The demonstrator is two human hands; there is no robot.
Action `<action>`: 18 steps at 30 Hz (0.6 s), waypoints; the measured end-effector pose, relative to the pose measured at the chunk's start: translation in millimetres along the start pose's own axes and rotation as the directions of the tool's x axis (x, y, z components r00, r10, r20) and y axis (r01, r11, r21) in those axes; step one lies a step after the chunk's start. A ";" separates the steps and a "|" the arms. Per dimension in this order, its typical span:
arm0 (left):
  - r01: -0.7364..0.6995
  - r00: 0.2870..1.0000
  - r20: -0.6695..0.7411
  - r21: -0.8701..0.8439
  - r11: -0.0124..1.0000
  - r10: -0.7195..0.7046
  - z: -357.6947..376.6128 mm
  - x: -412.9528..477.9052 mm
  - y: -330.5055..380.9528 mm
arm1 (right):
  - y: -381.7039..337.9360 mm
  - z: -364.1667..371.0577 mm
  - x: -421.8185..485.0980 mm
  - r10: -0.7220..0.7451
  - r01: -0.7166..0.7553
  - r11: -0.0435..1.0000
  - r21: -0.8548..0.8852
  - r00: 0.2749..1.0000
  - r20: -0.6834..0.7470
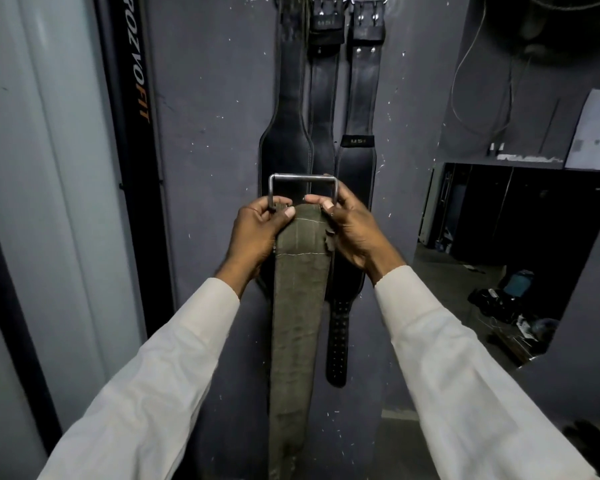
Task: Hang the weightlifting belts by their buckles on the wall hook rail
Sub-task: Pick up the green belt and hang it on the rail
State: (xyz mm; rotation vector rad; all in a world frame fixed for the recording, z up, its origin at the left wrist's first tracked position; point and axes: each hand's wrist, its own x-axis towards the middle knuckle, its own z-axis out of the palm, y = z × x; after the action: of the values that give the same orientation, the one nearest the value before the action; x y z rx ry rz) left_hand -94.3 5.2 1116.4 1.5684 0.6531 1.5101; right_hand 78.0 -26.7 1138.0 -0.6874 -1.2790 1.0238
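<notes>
Left hand (pixel 257 230) and right hand (pixel 350 230) both grip the top end of our olive belt (pixel 295 306), one at each edge. Our thumbs press on its front face and our fingers curl round the side legs of its steel buckle (pixel 302 177). The buckle's frame stands upright above our knuckles, and the strap hangs straight down between our white sleeves (pixel 174 368).

We hold it close in front of the grey wall (pixel 205 133), where three black leather belts hang side by side: a left belt (pixel 286 133), a middle belt (pixel 323 98) and a right belt (pixel 357 161). Their buckles are at the wall's upper edge. Our buckle covers their wide lower parts. A perforated tail (pixel 336 341) dangles just right of our strap.

Left of the wall stands a black upright (pixel 136 98) with lettering. At the wall's right edge we see a dark opening (pixel 499 237) with clutter on its floor.
</notes>
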 end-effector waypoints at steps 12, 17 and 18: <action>-0.030 0.960 -0.277 -0.016 0.999 0.025 -28.1 11.7 -32.4 | 43.2 57.2 27.5 -0.031 0.034 0.999 0.035 0.996 -0.087; -0.028 0.890 -0.453 0.048 0.998 0.047 -41.7 34.8 -34.0 | 53.0 82.1 54.4 -0.140 0.119 0.984 -0.135 0.978 -0.156; -0.037 0.879 -0.474 0.049 0.998 0.056 -47.0 42.1 -35.2 | 55.3 84.5 57.6 -0.160 0.132 0.969 -0.208 0.979 -0.125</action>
State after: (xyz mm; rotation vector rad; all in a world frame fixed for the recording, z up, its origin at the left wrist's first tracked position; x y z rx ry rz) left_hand -127.8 68.2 1105.6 1.2459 0.9277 1.9534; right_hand -18.2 38.1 1131.1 -0.7911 -1.2984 0.7205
